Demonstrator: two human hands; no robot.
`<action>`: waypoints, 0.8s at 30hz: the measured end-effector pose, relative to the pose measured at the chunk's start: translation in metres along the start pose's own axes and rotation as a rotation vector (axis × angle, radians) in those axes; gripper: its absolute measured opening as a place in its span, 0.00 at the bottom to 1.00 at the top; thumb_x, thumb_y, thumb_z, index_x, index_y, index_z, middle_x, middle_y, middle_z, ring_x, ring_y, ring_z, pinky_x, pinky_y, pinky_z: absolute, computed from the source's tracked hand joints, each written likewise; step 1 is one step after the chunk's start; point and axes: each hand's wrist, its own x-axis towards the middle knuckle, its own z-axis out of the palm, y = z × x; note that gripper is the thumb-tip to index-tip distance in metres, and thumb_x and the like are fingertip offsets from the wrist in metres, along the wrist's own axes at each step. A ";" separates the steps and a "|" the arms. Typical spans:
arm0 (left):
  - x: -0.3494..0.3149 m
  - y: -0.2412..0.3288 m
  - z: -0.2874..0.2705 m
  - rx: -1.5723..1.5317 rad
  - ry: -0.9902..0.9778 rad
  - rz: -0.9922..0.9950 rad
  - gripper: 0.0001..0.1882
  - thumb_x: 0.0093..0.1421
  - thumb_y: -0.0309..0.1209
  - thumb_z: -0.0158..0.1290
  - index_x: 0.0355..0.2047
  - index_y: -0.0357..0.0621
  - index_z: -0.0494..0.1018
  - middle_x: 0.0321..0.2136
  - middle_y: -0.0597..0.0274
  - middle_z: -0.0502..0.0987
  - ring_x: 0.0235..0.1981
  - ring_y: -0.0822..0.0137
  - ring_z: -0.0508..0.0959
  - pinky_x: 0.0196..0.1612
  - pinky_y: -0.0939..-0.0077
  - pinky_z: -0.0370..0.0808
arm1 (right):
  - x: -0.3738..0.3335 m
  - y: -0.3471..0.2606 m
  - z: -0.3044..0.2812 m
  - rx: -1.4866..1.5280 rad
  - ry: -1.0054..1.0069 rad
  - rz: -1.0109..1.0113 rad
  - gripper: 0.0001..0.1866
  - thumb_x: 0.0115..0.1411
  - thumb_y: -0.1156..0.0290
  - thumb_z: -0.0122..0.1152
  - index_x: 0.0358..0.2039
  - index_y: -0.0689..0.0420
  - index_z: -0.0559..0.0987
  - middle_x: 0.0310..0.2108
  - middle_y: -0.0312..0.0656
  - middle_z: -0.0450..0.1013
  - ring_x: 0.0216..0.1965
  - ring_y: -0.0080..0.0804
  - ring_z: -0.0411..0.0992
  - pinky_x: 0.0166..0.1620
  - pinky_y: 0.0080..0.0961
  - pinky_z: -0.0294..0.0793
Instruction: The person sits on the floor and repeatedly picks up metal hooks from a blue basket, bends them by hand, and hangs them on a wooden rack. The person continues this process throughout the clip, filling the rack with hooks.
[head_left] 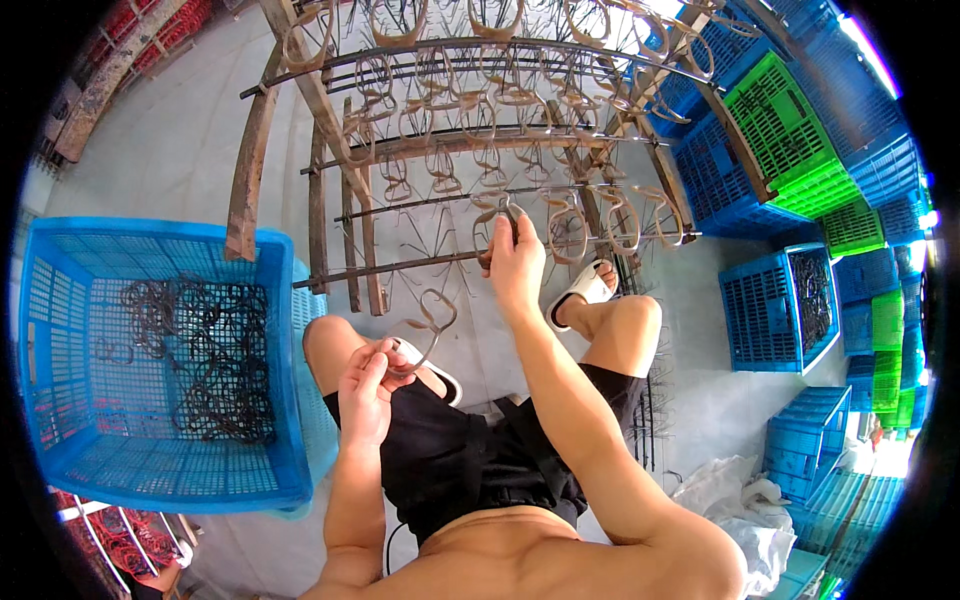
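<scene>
My left hand (366, 392), above my left thigh, pinches a thin grey-brown looped frame (437, 328) that looks like an eyeglass frame. Its curved loops stick up and to the right of my fingertips. My right hand (516, 268) reaches forward to the low front of a rack (380, 270). There its fingers are closed on a similar looped frame (514, 209), partly hidden behind them. More brown looped frames (568, 232) hang in rows from the rack's dark bars, among thin wire prongs.
A large blue crate (300, 400) on my left holds a tangle of dark looped pieces (215, 365). Blue and green crates (790, 130) are stacked at right. A smaller blue crate (755, 320) holds dark pieces. Crumpled clear plastic (735, 510) lies lower right.
</scene>
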 end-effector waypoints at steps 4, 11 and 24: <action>-0.003 0.007 -0.001 -0.002 -0.042 0.021 0.11 0.63 0.29 0.45 0.41 0.36 0.71 0.31 0.58 0.76 0.31 0.68 0.78 0.34 0.75 0.79 | -0.027 -0.008 -0.026 -0.554 -0.077 -0.407 0.19 0.57 0.64 0.56 0.44 0.63 0.68 0.41 0.55 0.65 0.45 0.44 0.65 0.44 0.36 0.66; 0.004 0.016 0.013 -0.167 -0.164 0.136 0.10 0.63 0.27 0.43 0.43 0.37 0.69 0.35 0.53 0.76 0.38 0.60 0.77 0.42 0.66 0.77 | -0.096 -0.013 -0.031 -0.068 -0.448 -0.285 0.33 0.60 0.65 0.54 0.59 0.62 0.52 0.52 0.53 0.54 0.51 0.43 0.61 0.54 0.35 0.61; 0.101 -0.009 0.037 0.534 0.015 0.338 0.19 0.61 0.32 0.49 0.50 0.37 0.64 0.29 0.62 0.74 0.26 0.71 0.73 0.30 0.81 0.72 | -0.044 0.000 0.062 0.105 0.149 -0.069 0.09 0.63 0.70 0.47 0.34 0.63 0.71 0.14 0.36 0.67 0.15 0.20 0.65 0.20 0.22 0.66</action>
